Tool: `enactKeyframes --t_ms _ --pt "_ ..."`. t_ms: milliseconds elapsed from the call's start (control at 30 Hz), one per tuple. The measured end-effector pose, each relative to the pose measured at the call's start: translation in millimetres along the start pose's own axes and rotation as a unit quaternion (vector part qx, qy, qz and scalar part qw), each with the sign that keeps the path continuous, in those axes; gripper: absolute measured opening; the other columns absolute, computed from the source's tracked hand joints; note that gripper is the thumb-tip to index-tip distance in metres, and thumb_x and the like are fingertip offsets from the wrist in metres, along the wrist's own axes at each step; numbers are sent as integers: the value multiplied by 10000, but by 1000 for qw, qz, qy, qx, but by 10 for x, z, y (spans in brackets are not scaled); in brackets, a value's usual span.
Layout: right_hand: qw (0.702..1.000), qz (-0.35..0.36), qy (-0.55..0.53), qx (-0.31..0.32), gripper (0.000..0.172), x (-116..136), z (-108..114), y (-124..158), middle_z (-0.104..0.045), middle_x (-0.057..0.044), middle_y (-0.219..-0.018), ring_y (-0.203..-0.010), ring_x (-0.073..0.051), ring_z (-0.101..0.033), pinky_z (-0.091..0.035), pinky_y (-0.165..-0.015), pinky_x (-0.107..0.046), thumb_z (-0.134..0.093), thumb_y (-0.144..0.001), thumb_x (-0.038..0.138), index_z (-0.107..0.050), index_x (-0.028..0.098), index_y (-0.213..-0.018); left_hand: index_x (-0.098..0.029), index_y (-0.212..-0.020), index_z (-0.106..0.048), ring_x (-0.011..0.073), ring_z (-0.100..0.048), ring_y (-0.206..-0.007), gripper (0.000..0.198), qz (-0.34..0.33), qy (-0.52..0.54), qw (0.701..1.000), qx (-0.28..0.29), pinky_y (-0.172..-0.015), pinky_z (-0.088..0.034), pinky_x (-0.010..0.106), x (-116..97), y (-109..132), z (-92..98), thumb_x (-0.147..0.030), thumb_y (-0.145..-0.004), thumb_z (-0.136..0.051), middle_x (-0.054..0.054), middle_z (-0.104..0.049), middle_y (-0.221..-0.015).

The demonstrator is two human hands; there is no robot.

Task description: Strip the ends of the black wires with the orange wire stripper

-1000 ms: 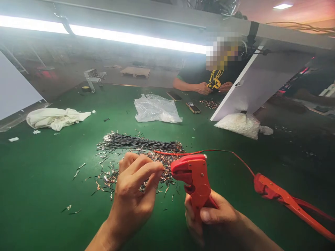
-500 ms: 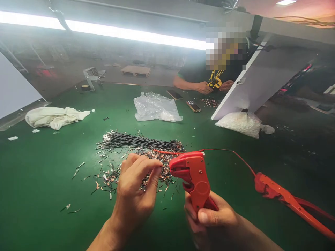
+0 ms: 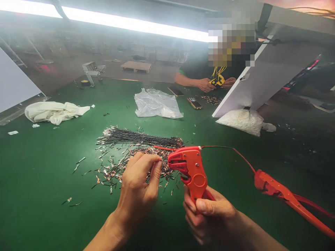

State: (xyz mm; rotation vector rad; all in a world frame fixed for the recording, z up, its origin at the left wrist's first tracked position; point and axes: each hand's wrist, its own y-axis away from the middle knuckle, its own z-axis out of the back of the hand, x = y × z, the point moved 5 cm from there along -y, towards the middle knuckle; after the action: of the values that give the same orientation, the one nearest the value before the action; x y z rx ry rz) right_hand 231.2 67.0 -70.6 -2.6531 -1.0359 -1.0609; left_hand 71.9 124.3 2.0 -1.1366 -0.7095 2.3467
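Note:
My right hand (image 3: 209,212) is wrapped round the handle of a red wire stripper (image 3: 195,164), its jaws pointing left. Thumb and forefinger of my left hand (image 3: 141,177) are pinched together just left of those jaws. A short, thin dark wire (image 3: 164,161) shows between my fingertips and the stripper; most of it is hidden. Behind both hands lies a bundle of black wires (image 3: 141,136) with bare or metal-tipped ends. Below the bundle, a heap of short wire scraps (image 3: 115,174) is partly covered by my left hand.
A second red hand tool (image 3: 288,197) lies at right, a red cord running from it toward the stripper. Farther back are a clear plastic bag (image 3: 157,104), white cloth (image 3: 54,111), two phones (image 3: 194,103) and a filled bag (image 3: 242,122). Across the table, a person's hands (image 3: 206,84) hold a yellow tool.
The view has tilted slightly, so the table's things appear a little higher. The stripper's jaws look closer together, and my left hand has come slightly nearer to them. Both hands keep their hold.

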Motion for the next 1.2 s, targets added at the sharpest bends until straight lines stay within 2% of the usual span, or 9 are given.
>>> enactKeyframes --t_ms 300,467,567,667,800,933,1000,1067,1200 --pt "1000 -5 4 17 237 31 1 -11 -471 39 -608 -431 -57 -396 -412 -405 -177 -662 -832 346 -530 155 -788 -169 -895 -571 108 -542 -663 100 11 12 1000 21 -622 -450 244 6 17 -13 -119 -924 -489 0 -603 -751" --pt "999 -4 -32 14 218 82 38 -32 -351 92 -547 -378 -43 -255 -319 -329 -139 -605 -891 298 -471 189 -758 -174 -897 -582 91 -556 -652 104 21 6 999 33 -605 -445 211 0 19 -37 -131 -934 -494 -16 -616 -742" --pt "999 -4 -29 32 198 94 36 -40 -336 94 -551 -380 -44 -241 -300 -327 -140 -595 -902 299 -479 190 -784 -169 -885 -581 91 -568 -659 102 17 -1 999 32 -590 -440 203 -4 23 -54 -131 -932 -499 -12 -621 -737" --pt "999 -3 -24 32 194 98 31 -41 -387 67 -599 -430 -51 -317 -334 -384 -156 -627 -874 322 -519 171 -821 -167 -877 -581 90 -565 -655 90 11 -11 1000 21 -591 -439 205 3 30 -55 -118 -919 -519 -13 -620 -740" --pt "1000 1 -5 24 247 137 27 -42 -498 7 -705 -559 -93 -473 -421 -539 -232 -662 -822 339 -569 140 -934 -161 -889 -585 103 -552 -684 77 -18 -30 999 13 -639 -449 231 -8 47 -51 -109 -910 -533 -3 -617 -765" --pt "1000 18 15 11 294 202 47 -60 -585 -46 -780 -589 -126 -553 -453 -604 -292 -631 -825 337 -585 120 -1018 -155 -870 -588 121 -531 -703 76 -34 -51 998 -3 -658 -438 255 -13 48 -41 -96 -900 -550 7 -596 -752" --pt "999 38 37 -14 297 234 70 -73 -611 -68 -834 -605 -136 -573 -452 -604 -294 -623 -831 335 -592 124 -1039 -153 -854 -589 127 -522 -706 81 -37 -60 997 -10 -662 -430 261 -8 44 -38 -86 -891 -563 10 -583 -739" --pt "991 81 77 -70 264 289 110 -78 -616 -73 -908 -648 -142 -579 -455 -619 -295 -619 -850 321 -597 147 -1047 -150 -860 -595 137 -523 -724 81 -52 -68 996 -6 -674 -425 272 -18 47 -52 -75 -882 -575 19 -586 -745" --pt "948 182 174 -195 184 442 174 -33 -599 -44 -990 -720 -151 -563 -466 -663 -308 -625 -877 287 -583 210 -1038 -152 -858 -615 144 -481 -696 116 -104 -94 989 42 -649 -387 284 -95 102 -148 -53 -878 -559 20 -584 -739"
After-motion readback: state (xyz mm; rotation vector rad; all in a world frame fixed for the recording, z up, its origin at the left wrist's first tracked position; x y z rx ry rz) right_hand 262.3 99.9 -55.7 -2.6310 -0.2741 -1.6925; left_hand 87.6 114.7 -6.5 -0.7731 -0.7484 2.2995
